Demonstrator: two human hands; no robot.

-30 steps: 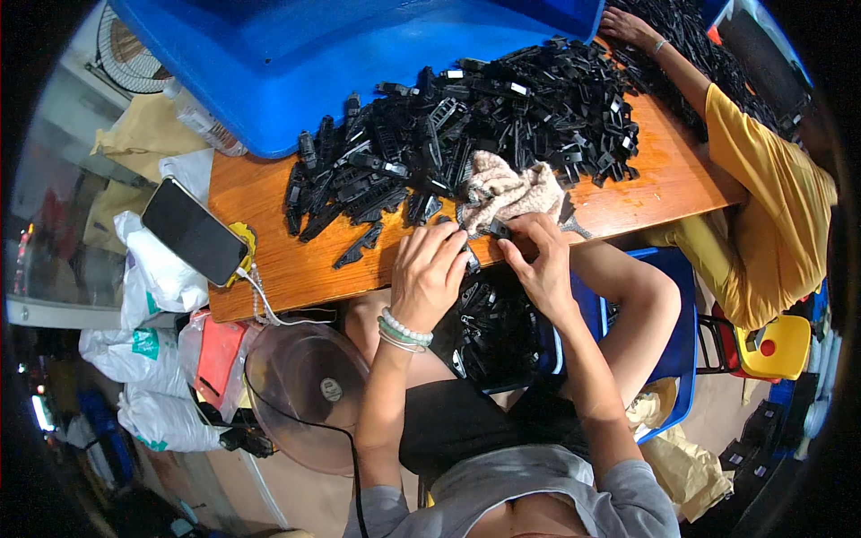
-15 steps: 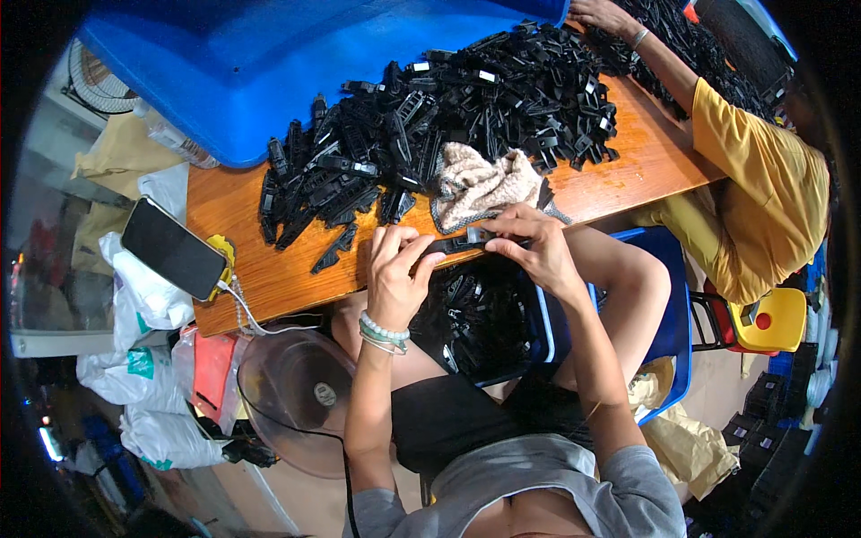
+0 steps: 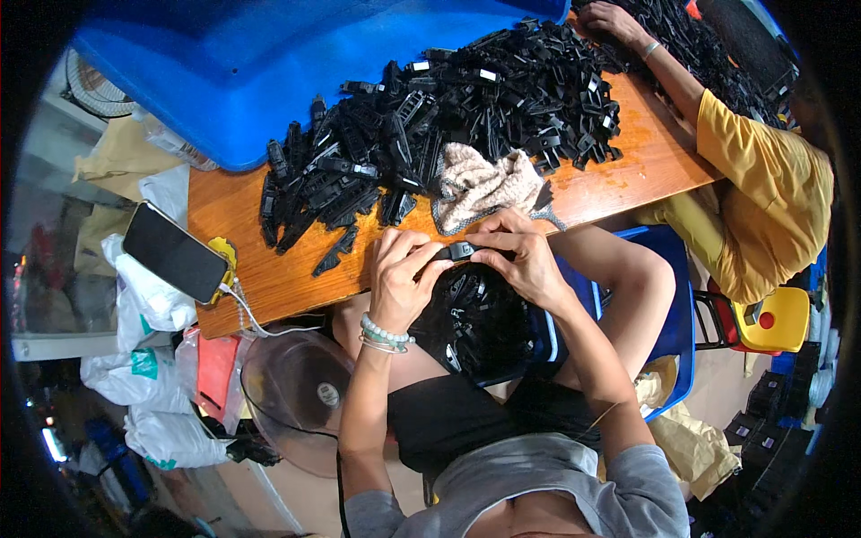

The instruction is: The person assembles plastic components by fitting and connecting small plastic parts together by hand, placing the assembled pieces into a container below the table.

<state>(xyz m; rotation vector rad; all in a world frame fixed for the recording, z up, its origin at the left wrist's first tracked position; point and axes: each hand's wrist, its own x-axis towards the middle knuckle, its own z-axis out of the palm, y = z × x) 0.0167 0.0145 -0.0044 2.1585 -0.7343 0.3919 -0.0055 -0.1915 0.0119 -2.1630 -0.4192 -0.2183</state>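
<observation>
Just off the near edge of the wooden table [image 3: 260,282], a small black plastic part [image 3: 459,251] with a light-coloured patch is held between my two hands. My left hand [image 3: 401,273] is closed, pinching its left end. At the other end, my right hand [image 3: 525,260] grips it with thumb and fingers; much of the part is covered by the fingers. Right behind my hands lies a crumpled beige cloth [image 3: 489,184]. Beyond it a large heap of black plastic parts [image 3: 404,134] spreads over the tabletop. Below my hands, a bin of black parts [image 3: 480,318] stands between my legs.
A blue tub [image 3: 269,81] stands behind the heap. A phone [image 3: 175,251] with a white cable sits at the table's left corner. At the far right, another person's hand [image 3: 614,20] touches the heap. A yellow stool [image 3: 773,318] stands on the right.
My right hand has shifted left and slightly nearer, so my hands are closer together. The black part looks turned and shows less of its length. The other person's hand has moved slightly.
</observation>
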